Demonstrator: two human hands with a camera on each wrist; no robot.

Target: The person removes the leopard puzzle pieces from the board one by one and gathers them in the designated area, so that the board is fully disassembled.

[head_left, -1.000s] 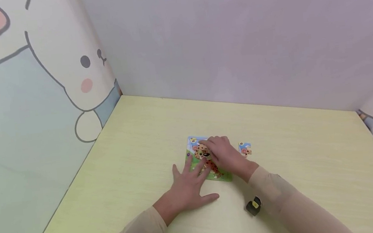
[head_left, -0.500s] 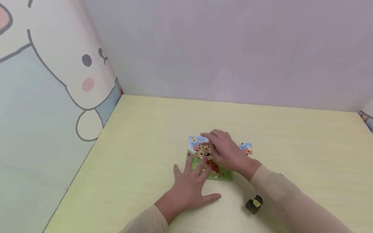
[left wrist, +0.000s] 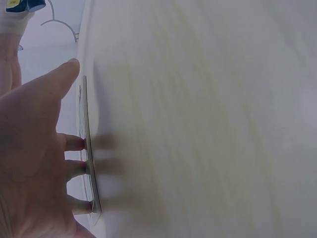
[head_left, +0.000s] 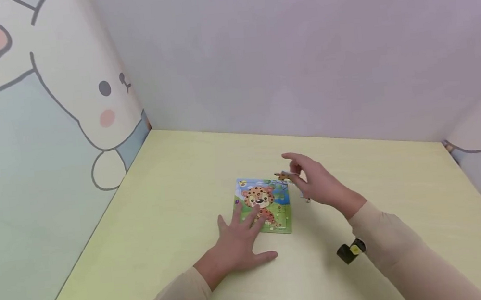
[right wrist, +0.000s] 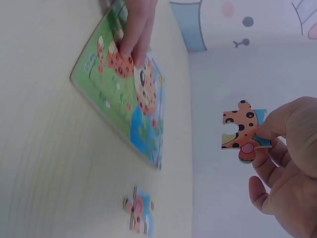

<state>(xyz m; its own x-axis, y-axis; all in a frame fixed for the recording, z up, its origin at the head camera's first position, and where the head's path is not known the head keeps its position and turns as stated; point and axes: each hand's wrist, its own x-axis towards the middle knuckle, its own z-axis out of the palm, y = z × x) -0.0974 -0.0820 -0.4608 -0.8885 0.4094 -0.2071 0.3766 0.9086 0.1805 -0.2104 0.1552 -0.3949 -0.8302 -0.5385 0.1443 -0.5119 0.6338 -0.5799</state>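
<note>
A jigsaw puzzle board with a spotted leopard cub on green and blue lies flat on the table. My left hand has its fingers spread, and several fingertips rest on the board's lower left part. Above and right of the board's upper right corner, my right hand pinches a puzzle piece between thumb and fingers. In the right wrist view this puzzle piece shows orange spotted fur, a pink ear and some blue. A loose puzzle piece lies on the table beside the board, mostly hidden by the right hand in the head view.
The pale yellow table meets a lilac wall at the back. On the left stands a wall with a cartoon rabbit. A black strapped device hangs under the right wrist.
My right hand has risen off the board and moved right, and a puzzle piece now shows in its pinch. The left hand keeps its place on the board. The view has shifted slightly.
</note>
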